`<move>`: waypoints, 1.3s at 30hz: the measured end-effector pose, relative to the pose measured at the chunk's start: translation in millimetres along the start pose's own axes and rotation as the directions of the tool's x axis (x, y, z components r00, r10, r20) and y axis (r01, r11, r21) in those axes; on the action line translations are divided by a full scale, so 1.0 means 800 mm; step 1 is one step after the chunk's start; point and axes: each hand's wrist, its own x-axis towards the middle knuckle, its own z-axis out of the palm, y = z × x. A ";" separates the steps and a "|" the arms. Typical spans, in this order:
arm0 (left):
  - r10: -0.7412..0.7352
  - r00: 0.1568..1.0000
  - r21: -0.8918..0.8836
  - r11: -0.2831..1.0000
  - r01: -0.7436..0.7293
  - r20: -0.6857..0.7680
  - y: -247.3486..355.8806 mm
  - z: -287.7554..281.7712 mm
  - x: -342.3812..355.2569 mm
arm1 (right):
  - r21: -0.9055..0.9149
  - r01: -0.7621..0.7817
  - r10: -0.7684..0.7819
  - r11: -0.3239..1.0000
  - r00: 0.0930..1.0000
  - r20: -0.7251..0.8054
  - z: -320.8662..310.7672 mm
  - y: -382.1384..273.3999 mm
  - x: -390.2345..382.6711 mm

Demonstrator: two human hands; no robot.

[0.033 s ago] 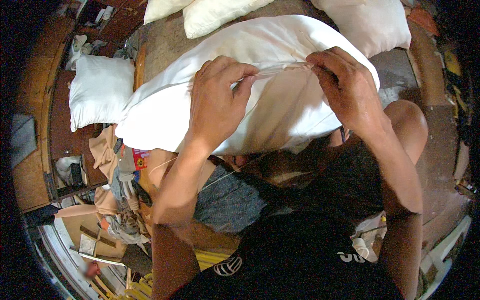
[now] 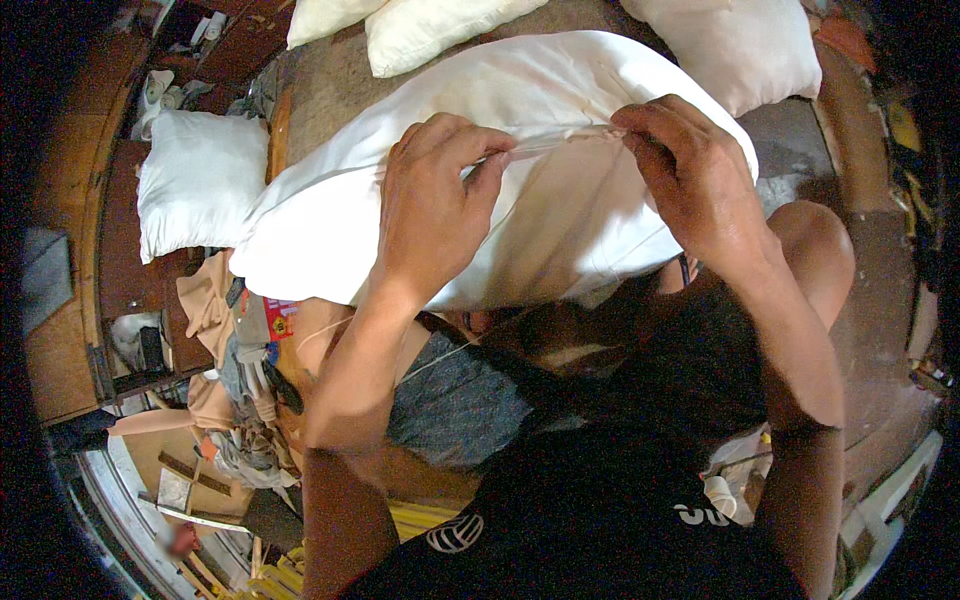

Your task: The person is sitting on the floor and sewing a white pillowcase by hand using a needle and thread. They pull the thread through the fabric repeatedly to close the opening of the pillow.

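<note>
A large white pillow lies across my lap, with a creased seam running along its upper face. My left hand pinches the cloth at the left part of this seam between thumb and forefinger. At the right part, my right hand pinches the same seam, and the fabric is drawn in a ridge between the two. Whether a needle is in the fingers is too small to tell. A thin pale thread trails below my left wrist over my lap.
A smaller white cushion stands at the left by wooden shelving. Cream cushions lie at the far side, and another pale one at the far right. Crumpled cloths are heaped at the lower left.
</note>
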 end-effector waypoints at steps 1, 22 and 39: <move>-0.009 1.000 -0.025 1.000 0.008 -0.020 0.000 0.002 -0.001 | -0.006 -0.013 0.013 1.000 1.000 0.016 -0.002 -0.001 0.001; -0.082 0.991 -0.212 0.976 0.057 -0.107 -0.008 0.000 0.002 | 0.831 -0.228 0.234 0.508 0.965 0.121 -0.006 -0.041 0.017; -0.064 0.991 -0.228 0.973 0.035 -0.120 -0.008 -0.001 0.002 | 0.912 -0.302 0.365 0.278 0.911 0.190 0.033 -0.031 0.017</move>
